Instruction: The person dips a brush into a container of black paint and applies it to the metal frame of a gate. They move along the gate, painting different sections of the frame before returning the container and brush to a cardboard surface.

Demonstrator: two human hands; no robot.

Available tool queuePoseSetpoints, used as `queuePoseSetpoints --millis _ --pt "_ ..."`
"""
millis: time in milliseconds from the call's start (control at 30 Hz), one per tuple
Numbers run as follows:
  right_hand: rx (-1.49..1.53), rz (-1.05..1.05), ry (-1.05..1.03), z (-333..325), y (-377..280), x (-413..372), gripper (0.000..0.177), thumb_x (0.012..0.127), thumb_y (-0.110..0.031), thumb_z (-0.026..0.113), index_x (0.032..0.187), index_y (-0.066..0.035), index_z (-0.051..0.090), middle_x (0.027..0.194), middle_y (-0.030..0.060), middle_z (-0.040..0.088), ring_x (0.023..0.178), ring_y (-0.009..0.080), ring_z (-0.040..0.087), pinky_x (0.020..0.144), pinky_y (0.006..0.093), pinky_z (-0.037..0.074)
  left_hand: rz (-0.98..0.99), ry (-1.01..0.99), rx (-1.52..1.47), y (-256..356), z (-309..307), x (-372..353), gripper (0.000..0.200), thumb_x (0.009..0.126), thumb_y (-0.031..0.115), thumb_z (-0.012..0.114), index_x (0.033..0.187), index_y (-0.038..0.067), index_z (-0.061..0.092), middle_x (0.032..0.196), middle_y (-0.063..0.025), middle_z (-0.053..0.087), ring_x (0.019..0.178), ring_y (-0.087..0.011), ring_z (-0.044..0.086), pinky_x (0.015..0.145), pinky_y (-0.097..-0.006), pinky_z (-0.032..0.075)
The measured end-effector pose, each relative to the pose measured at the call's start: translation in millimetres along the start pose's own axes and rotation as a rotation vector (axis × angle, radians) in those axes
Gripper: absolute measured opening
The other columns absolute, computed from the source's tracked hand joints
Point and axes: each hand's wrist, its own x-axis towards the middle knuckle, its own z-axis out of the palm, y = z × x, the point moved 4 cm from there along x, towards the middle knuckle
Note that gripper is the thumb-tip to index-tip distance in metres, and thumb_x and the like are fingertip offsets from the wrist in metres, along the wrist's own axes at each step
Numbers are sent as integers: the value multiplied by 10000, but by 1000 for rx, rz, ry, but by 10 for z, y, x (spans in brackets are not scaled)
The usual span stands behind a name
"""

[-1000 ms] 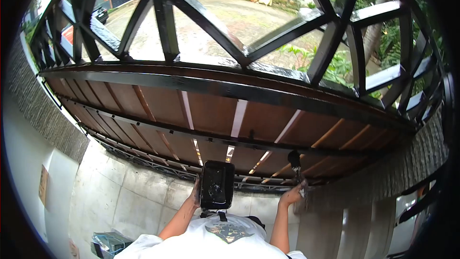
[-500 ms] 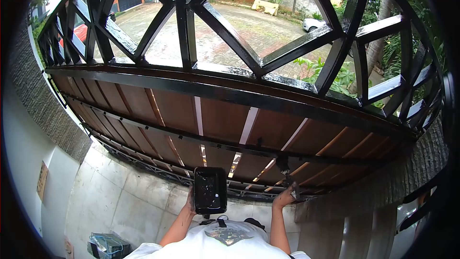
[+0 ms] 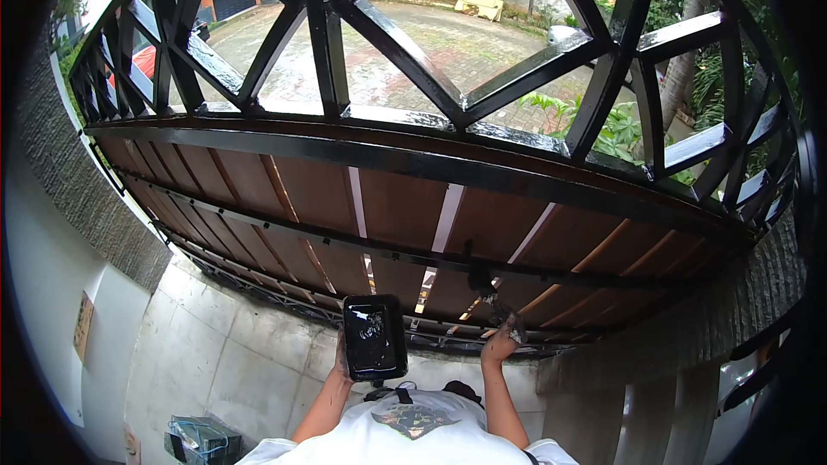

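Note:
A black tray [image 3: 398, 340] with glossy dark paint in it is held level by my left hand [image 3: 342, 356], whose fingers are mostly hidden behind its left side. My right hand [image 3: 502, 340] is closed round the handle of a dark paintbrush [image 3: 484, 282], smeared with paint. The brush head is up against the lower black rail of the gate [image 3: 413, 255], over the brown panels. Wet-looking black paint shines on the gate's upper bars [image 3: 534, 71].
A box tied with blue cord [image 3: 203, 439] sits on the tiled floor [image 3: 250, 379] at the lower left. Textured walls flank the gate. Past its bars lie a paved yard, a yellowish bench [image 3: 479, 7], plants and a tree trunk.
My right hand and the brush have moved left and slightly up along the lower rail. The tray has shifted a little left and up, and the glare in its paint looks different.

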Motion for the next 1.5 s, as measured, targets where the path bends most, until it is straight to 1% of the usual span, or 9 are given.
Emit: queuePoseSetpoints --millis 200,267,333,367,400,467,733,1033,1500 --pt "-199 -87 94 -280 223 240 245 906 -186 594 895 57 626 725 68 630 661 164 557 643 347 452 11 37 28 -141 -13 -101 668 841 496 552 1339 71 423 1260 -166 538 1047 -310 595 893 -465 507" --pt "-87 80 129 -464 208 326 216 880 -155 620 964 45 628 851 92 647 735 180 577 712 360 463 -55 132 50 -256 203 -22 667 841 495 552 1339 71 423 1260 -166 538 1048 -310 595 893 -464 507" --pt "-614 -217 122 -735 546 349 239 899 -129 565 1080 20 617 1115 170 594 926 247 581 830 355 442 -155 243 78 -431 219 -86 665 842 494 552 1339 71 423 1261 -166 537 1048 -310 594 893 -464 507" --pt "-753 -406 160 -800 344 404 228 926 -147 526 1036 23 630 1023 181 626 873 268 596 790 366 452 -203 298 91 -495 227 -89 665 842 493 552 1339 71 423 1261 -166 537 1048 -310 594 894 -464 507" --pt "-371 -218 238 -874 116 522 231 936 -162 518 940 37 637 874 143 650 774 231 601 709 347 460 -241 338 104 -552 246 -36 664 842 493 552 1339 71 423 1261 -166 537 1049 -310 594 894 -464 507" --pt "-226 -121 225 -920 -106 634 237 931 -148 537 820 49 609 725 64 618 662 131 557 618 308 446 -280 389 119 -674 258 63 663 842 491 552 1339 71 423 1261 -166 537 1049 -310 594 894 -464 507" --pt "-89 -45 -96 -804 54 838 194 850 -147 657 835 46 639 705 81 628 636 136 578 622 286 461 -206 405 140 -1162 357 148 659 844 486 551 1339 71 423 1262 -166 536 1051 -310 592 896 -463 506" --pt "-162 -175 21 -1781 410 1469 168 877 -132 616 890 32 651 750 98 641 662 182 599 633 299 467 -66 439 154 -1973 536 326 654 846 481 551 1339 72 422 1263 -166 535 1054 -310 591 897 -462 505" --pt "91 -269 -361 -1381 521 1425 113 817 -110 666 834 0 649 716 89 608 631 187 584 591 291 456 179 494 190 -2667 411 -206 646 848 472 550 1339 72 422 1265 -165 534 1057 -311 588 900 -461 504"
